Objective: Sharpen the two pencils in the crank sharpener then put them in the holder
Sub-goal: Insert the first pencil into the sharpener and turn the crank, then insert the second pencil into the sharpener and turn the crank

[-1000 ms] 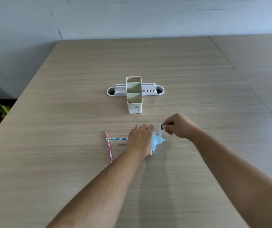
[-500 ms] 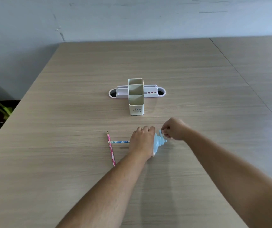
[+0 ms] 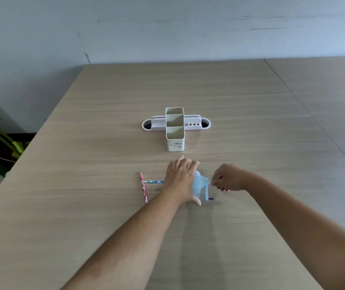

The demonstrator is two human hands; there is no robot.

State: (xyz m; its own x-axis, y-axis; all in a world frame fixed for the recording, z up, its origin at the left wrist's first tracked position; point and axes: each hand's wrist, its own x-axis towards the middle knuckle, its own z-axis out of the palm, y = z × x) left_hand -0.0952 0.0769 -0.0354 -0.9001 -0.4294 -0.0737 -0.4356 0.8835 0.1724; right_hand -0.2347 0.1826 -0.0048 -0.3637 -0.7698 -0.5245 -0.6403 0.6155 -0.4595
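The left hand lies palm down over the pale blue crank sharpener, its grip wrapped around the body and pressing it to the counter. The right hand sits just right of that grip, fingers pinched narrow at the hub; whether they hold anything I cannot tell. The crank handle hangs down toward the counter, free of the fingers. Left of the grip, a blue patterned pencil sticks out of the sharpener; its far end touches a pink pencil lying crosswise. Beyond the grip stands the white holder, compartments open.
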